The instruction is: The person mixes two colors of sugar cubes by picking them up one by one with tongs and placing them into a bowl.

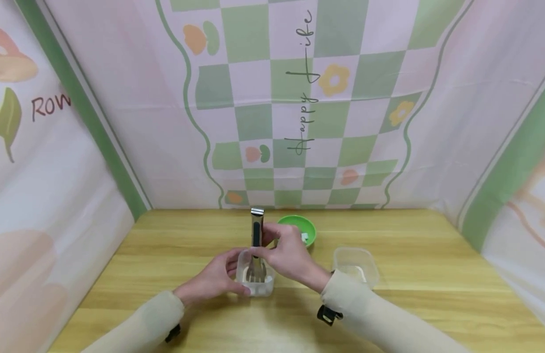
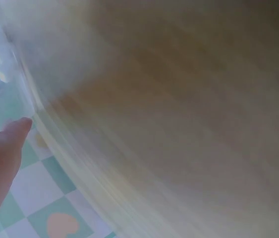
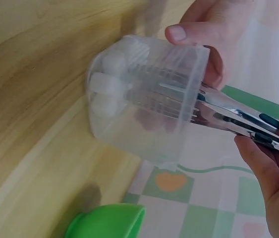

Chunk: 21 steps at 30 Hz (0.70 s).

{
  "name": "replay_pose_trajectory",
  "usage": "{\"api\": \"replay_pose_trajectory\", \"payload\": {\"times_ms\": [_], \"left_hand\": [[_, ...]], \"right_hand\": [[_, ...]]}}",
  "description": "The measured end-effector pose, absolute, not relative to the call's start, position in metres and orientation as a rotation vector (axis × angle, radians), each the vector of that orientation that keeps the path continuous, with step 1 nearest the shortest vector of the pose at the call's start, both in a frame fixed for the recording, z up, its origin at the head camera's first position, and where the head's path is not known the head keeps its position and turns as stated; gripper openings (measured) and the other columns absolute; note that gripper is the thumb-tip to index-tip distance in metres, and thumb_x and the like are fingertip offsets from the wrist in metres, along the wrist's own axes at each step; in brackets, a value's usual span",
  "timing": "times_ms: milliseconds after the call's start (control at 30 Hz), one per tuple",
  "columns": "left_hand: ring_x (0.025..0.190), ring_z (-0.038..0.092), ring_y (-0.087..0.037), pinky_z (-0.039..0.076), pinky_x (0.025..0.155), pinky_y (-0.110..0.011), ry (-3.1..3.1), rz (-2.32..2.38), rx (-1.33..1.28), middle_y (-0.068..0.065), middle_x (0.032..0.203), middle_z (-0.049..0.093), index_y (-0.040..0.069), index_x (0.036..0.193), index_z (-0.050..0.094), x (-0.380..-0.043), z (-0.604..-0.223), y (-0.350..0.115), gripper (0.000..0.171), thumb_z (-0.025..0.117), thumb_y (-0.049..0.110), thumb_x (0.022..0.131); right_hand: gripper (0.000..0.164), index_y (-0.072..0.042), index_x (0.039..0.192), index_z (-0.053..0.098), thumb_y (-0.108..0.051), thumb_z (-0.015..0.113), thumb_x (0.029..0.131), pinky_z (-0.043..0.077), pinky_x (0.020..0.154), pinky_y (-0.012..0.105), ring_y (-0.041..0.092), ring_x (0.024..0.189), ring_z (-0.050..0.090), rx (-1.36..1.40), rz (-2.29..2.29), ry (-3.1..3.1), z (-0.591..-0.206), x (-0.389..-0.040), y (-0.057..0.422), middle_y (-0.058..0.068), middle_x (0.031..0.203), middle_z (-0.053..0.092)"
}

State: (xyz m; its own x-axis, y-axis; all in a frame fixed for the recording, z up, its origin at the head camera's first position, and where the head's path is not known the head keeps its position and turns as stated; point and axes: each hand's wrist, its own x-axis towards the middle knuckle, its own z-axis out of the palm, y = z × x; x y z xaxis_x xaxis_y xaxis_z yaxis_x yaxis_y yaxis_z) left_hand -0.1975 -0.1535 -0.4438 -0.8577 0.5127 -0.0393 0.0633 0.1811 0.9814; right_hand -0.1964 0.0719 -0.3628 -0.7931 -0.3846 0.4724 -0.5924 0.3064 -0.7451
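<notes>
Right hand (image 1: 290,251) pinches silver metal tongs with black grips (image 1: 257,231), inserted into a translucent square plastic container (image 3: 149,139) (lower centre, head frame). Left hand (image 1: 210,277) grips the container; white blocks (image 3: 105,84), apparently cubes, lie at its bottom.

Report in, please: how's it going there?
Right hand holding metal tongs, tips inside clear container. Left hand holding container. White pieces at its bottom. Nothing visibly blocking.

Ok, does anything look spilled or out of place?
Nothing stands out; I see no spill. White pieces lie in the tub and bowl, and the right hand holds the tongs inside the tub.
</notes>
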Motion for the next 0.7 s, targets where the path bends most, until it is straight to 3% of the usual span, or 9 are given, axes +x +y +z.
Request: {"api": "replay_pose_trajectory", "payload": {"times_ms": [467, 700], "left_hand": [[0.143, 0.047, -0.038, 0.042, 0.118, -0.042, 2.114, 1.696, 0.506, -0.022, 0.157, 0.047, -0.004, 0.159, 0.034, -0.199, -0.443, -0.153, 0.098, 0.09, -0.002, 0.078], [0.144, 0.047, -0.037, 0.041, 0.118, -0.041, 2.105, 1.708, 0.519, -0.021, 0.157, 0.047, -0.003, 0.158, 0.037, -0.199, -0.443, -0.154, 0.096, 0.09, -0.003, 0.078]], "right_hand": [[0.018, -0.011, 0.088, 0.073, 0.001, 0.085, 0.085, 0.06, 0.062, 0.03, 0.008, 0.068, 0.067, 0.805, 1.498, -2.369, -0.364, -0.205, 0.067, -0.009, 0.074, 0.07], [0.02, -0.015, 0.09, 0.074, -0.002, 0.088, 0.083, 0.06, 0.07, 0.03, 0.008, 0.073, 0.068, 0.811, 1.459, -2.421, -0.364, -0.207, 0.069, -0.01, 0.079, 0.071]]}}
